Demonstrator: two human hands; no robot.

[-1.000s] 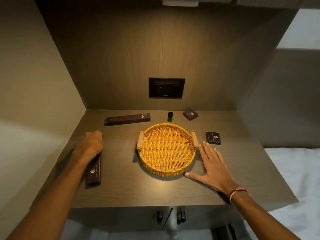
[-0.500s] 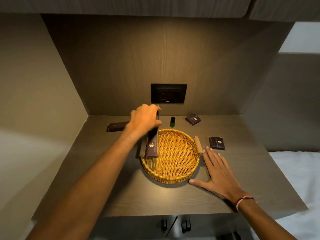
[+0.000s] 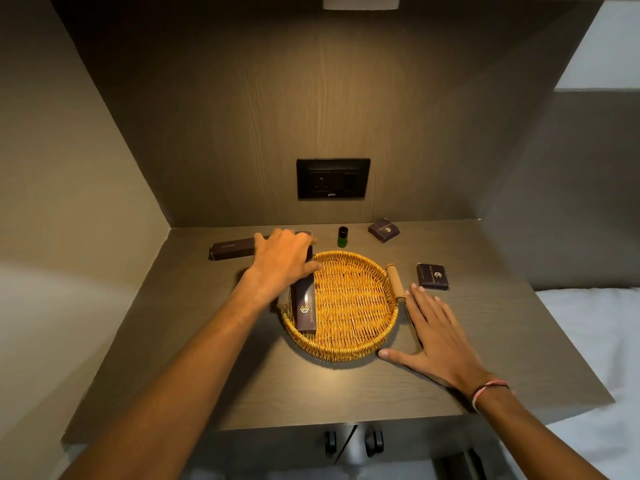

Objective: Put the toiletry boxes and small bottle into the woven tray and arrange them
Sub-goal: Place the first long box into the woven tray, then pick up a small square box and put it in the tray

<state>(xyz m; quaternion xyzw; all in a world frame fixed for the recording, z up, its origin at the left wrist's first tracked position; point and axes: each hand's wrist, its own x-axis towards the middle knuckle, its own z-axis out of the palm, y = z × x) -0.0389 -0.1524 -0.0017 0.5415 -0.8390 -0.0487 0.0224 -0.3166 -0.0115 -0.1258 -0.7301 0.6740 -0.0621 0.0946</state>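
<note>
Lowered since the earlier frame, the long box now lies along the tray's left rim, left hand gripping it. Right hand rests flat, fingers spread. Remaining: second long box, bottle, two small boxes near the shelf's back edge.

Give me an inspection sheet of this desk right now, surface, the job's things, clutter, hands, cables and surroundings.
Surface: dark wood-grain desk, lit from above.
Job's things: woven tray centre; long box lying along the tray's left side; second long box at back left; green bottle upright behind tray; small box at back right; another small box right of tray.
Clutter: nothing seen.
Hands: left hand on the far end of the box in the tray; right hand flat on the desk beside the tray.
Cables: nothing seen.
Surroundings: wall socket panel; white bedding at right.
</note>
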